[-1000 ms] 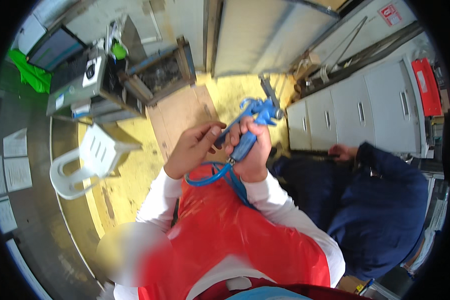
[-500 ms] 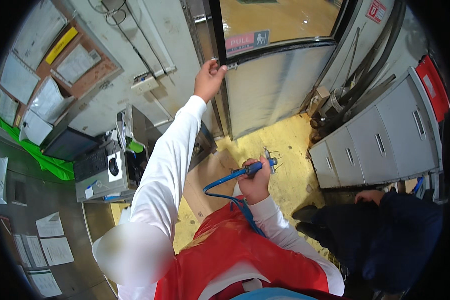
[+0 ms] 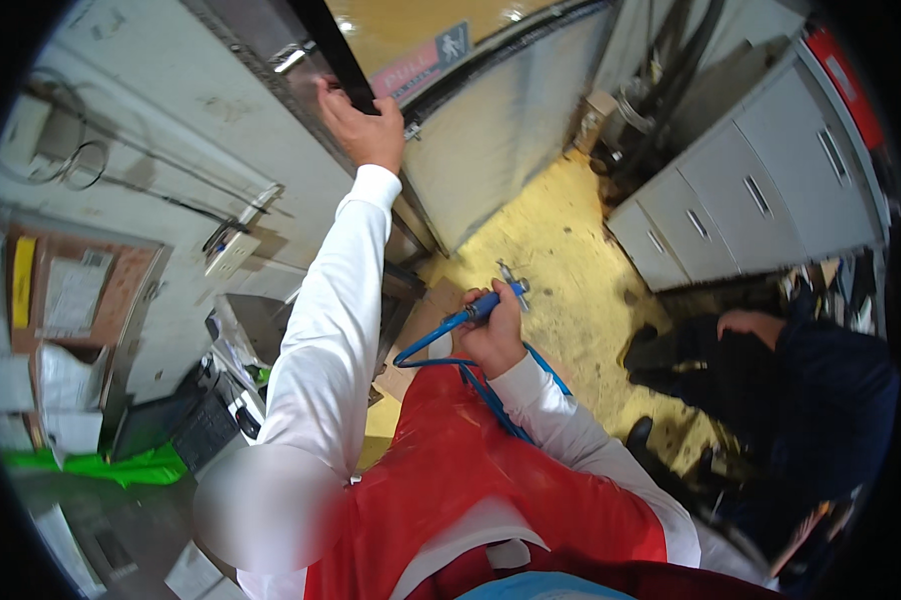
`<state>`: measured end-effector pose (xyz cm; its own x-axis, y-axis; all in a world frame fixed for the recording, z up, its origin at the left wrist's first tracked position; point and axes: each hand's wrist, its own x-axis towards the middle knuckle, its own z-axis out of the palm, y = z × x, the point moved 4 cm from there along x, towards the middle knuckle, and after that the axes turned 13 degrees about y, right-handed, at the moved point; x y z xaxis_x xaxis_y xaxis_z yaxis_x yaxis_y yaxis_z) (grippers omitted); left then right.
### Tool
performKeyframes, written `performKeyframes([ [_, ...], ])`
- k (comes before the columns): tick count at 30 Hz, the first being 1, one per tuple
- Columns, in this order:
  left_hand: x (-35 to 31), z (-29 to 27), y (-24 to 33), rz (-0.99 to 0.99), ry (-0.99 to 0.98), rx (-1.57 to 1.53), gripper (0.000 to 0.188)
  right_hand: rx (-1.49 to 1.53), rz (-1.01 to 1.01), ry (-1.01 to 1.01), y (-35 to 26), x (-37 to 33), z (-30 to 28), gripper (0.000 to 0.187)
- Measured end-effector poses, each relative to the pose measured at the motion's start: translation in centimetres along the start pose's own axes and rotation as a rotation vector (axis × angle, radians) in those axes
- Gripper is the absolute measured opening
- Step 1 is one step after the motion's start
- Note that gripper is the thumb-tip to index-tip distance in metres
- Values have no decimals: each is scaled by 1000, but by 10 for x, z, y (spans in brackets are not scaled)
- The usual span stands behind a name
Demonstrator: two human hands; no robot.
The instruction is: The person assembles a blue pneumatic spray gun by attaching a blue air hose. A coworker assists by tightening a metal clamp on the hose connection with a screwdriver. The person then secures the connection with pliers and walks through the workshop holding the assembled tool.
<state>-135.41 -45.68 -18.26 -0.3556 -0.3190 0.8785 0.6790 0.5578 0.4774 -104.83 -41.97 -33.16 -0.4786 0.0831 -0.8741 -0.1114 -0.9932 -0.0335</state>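
Observation:
My left hand (image 3: 366, 125) reaches out to the door (image 3: 501, 150), its fingers curled around the dark frame edge. The door has a glass upper part with a pink sign and a pale lower panel. In front of my red apron (image 3: 441, 420), my right hand (image 3: 498, 335) is closed around a blue hose-fed hand tool (image 3: 486, 303) with a metal end. From the tool, a blue hose (image 3: 421, 345) loops back and runs down past my right forearm. My palm hides part of the tool's body.
At right stand grey drawers (image 3: 706, 225), with a person in dark clothes (image 3: 811, 390) close by. A cardboard sheet (image 3: 411, 340) lies on the yellow floor (image 3: 561, 250). To the left are a wall socket (image 3: 233, 255), a keyboard (image 3: 203, 428) and a notice board (image 3: 81, 290).
My left hand has shifted along the door edge, its fingers now curled around the frame. The view has turned, and the right hand still holds the blue tool.

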Motion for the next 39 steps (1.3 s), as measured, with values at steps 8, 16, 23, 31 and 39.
performKeyframes([
  [8,-15,-26,19,-43,-173,-190,63,80,4,108,62,17,0,23],
  [16,9,-25,15,-615,-483,-652,57,53,59,131,88,14,19,24],
  [23,-12,-51,68,-263,-745,-775,57,84,129,118,121,31,34,22],
  [31,-51,-45,172,-40,-954,-996,39,127,49,156,104,25,58,29],
  [39,-90,-22,267,-2,-1276,-1029,37,-790,-1107,-418,27,68,83,20],
])
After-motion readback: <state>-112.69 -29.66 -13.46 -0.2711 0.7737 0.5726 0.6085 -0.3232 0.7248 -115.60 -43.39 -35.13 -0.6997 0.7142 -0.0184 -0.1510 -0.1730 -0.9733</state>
